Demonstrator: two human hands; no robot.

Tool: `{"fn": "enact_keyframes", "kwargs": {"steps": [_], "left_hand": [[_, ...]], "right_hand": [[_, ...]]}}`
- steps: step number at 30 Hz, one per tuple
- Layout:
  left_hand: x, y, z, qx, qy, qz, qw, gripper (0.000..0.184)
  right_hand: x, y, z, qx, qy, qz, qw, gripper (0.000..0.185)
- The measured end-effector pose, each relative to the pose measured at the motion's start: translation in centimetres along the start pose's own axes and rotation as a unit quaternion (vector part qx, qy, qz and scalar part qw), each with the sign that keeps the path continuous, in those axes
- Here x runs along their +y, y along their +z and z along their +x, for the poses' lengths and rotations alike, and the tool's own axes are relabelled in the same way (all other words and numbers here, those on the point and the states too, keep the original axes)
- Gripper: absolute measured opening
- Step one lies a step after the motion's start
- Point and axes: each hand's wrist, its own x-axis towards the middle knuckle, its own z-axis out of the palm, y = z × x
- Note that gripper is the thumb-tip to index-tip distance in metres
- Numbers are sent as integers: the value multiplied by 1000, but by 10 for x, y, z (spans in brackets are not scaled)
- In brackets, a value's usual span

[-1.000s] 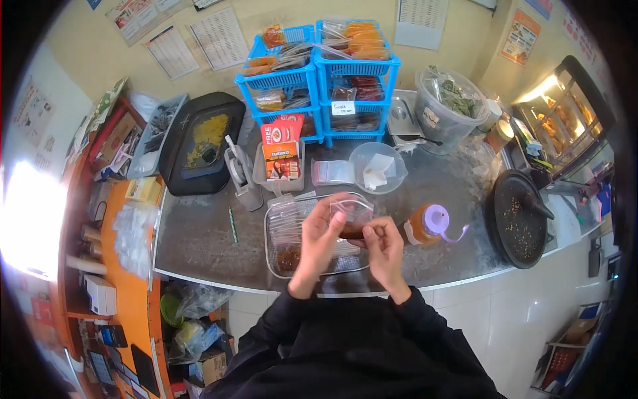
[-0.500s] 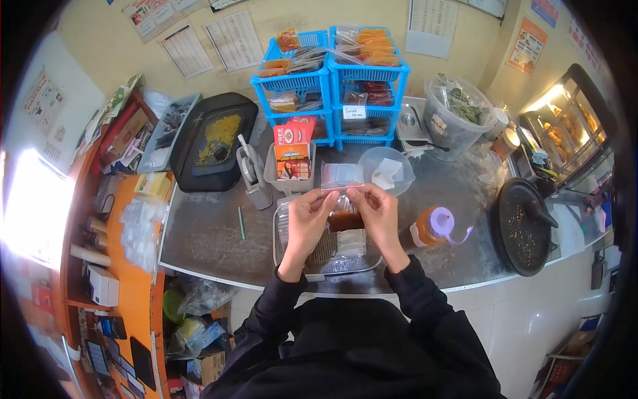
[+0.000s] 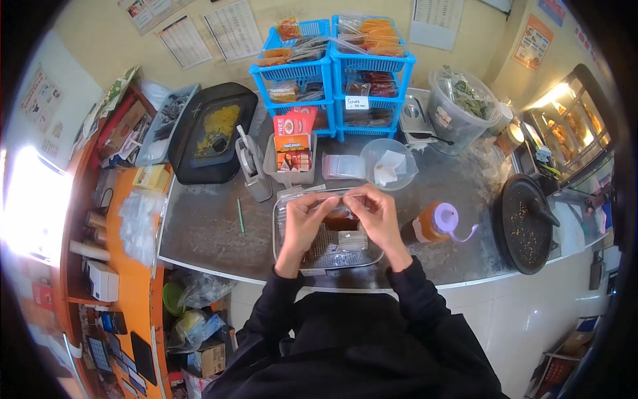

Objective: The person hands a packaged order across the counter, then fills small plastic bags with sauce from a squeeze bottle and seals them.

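My left hand (image 3: 307,223) and my right hand (image 3: 374,216) meet over a clear wire-patterned tray (image 3: 319,256). Thumbs and forefingers of both pinch the top edge of a small clear plastic bag (image 3: 337,197), which is hard to make out. Just below the fingers shows a reddish-brown sauce packet (image 3: 343,223); whether it hangs from my fingers or lies in the tray I cannot tell. Pale flat packets (image 3: 349,241) rest in the tray beneath it. Right of my right hand stands an orange sauce bottle (image 3: 432,223) with a lilac cap.
Beyond the tray lie a stack of zip bags (image 3: 343,166) and a round plastic tub (image 3: 403,174). Behind are blue basket racks (image 3: 332,80), a tape dispenser (image 3: 254,166) and a black tray (image 3: 193,163). A stone mortar (image 3: 525,226) sits at the right; a green straw (image 3: 240,216) lies left.
My hands have come slightly down toward my body, still pinching the bag. The zip-bag stack behind them is now more exposed. The view has shifted slightly.
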Motion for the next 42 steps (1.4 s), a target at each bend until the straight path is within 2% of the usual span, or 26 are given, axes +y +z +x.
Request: {"fn": "enact_keyframes", "kwargs": {"steps": [1,2,5,8,11,15,17,18,21,23,24,27,29,32,33,35,36,38,39,40,42], "left_hand": [[2,-5,1,-29,-41,-83,995,20],[-4,-14,4,-49,-15,-32,998,23],[-21,-21,6,-64,8,-28,998,23],[-29,-26,11,-62,-54,-3,997,25],[-53,-40,27,-84,3,84,993,24],[-54,-47,47,-159,-42,119,979,23],[-71,-56,60,-195,-81,149,966,20],[-79,-62,67,-200,-41,233,951,19],[-103,-74,77,-194,65,465,861,17],[-113,-76,76,-171,114,599,774,16],[-111,-73,76,-158,132,619,758,15],[-111,-66,72,-116,179,658,722,13],[-112,-65,71,-88,209,663,714,12],[-112,-58,69,-12,183,690,700,16],[-107,-56,67,9,200,677,708,17],[-89,-48,58,50,233,649,722,21],[-79,-41,50,62,236,598,763,19],[-61,-25,23,85,237,489,835,17],[-57,-19,8,35,130,436,890,17],[-57,-15,-6,-16,21,373,927,20],[-70,-7,-26,-75,-68,223,970,21]], "right_hand": [[1,-5,1,-13,-11,-30,999,13],[3,-12,2,-27,-22,-60,998,13],[15,-15,2,-19,-53,-116,992,14],[23,-8,3,25,-33,-148,988,13],[39,-11,8,31,-11,-172,985,12],[69,-19,14,18,-18,-203,979,15],[73,-21,13,76,-99,-284,951,16],[76,-23,11,104,-139,-323,930,18],[97,-37,-15,5,-89,-448,890,20],[100,-32,-34,-121,-56,-573,809,18],[101,-31,-41,-181,-37,-627,757,17],[121,-31,-49,-196,-59,-656,726,14],[128,-36,-47,-191,-51,-663,722,13],[130,-42,-49,-171,-41,-653,736,13],[130,-43,-49,-162,-38,-647,744,13],[108,-40,-50,-93,-54,-583,805,13],[95,-38,-50,-58,-61,-548,832,13],[80,-34,-50,29,13,-386,922,15],[75,-33,-50,72,51,-298,951,15],[73,-32,-52,85,49,-246,964,16],[69,-30,-57,112,42,-141,983,18]]}}
